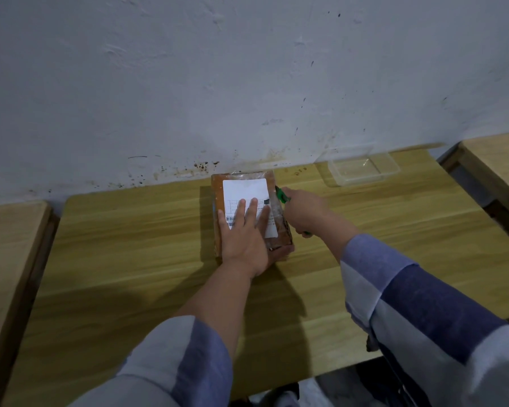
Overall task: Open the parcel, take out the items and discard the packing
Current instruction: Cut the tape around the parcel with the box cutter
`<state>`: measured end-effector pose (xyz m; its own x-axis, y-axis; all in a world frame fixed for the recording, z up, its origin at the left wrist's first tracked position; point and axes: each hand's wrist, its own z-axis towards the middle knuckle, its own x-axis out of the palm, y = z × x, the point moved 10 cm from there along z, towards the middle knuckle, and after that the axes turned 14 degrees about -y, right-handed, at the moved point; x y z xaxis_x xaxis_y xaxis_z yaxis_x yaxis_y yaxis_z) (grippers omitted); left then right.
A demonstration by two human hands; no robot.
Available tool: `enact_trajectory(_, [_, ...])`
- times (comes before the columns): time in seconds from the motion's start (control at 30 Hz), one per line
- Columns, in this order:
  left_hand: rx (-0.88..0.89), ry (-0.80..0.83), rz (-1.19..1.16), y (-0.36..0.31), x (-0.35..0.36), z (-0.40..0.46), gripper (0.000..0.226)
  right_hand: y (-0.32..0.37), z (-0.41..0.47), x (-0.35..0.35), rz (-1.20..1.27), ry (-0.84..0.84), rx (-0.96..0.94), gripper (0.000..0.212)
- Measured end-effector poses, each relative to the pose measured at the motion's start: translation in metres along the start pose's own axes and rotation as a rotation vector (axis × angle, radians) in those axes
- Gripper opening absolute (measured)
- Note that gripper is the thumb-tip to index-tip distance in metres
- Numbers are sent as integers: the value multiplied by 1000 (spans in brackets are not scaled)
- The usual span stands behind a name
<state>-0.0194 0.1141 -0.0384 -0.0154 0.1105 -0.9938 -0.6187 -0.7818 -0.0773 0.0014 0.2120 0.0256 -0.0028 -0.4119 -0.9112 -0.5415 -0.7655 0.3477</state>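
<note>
A brown cardboard parcel [218,186] with a white shipping label and clear tape lies on the wooden table [130,245] near the wall. My left hand [246,233] presses flat on top of the parcel, fingers spread over the label. My right hand [307,211] is closed around a green box cutter [282,195], whose tip touches the parcel's right edge near the far corner.
A clear plastic container [362,168] stands at the back right of the table against the stained white wall. Other wooden tables flank this one, one at the left [9,245] and one at the right [497,160], with gaps between.
</note>
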Motion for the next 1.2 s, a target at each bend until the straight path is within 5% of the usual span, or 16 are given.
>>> enact_trajectory(0.5, [-3,21,-2,-2,-1,-3,115,-8,-25,5,33,-42,24,64])
enact_trajectory(1.2, [45,74,63,-4,-10,-9,90,-21,-56,11,59,-50,100,64])
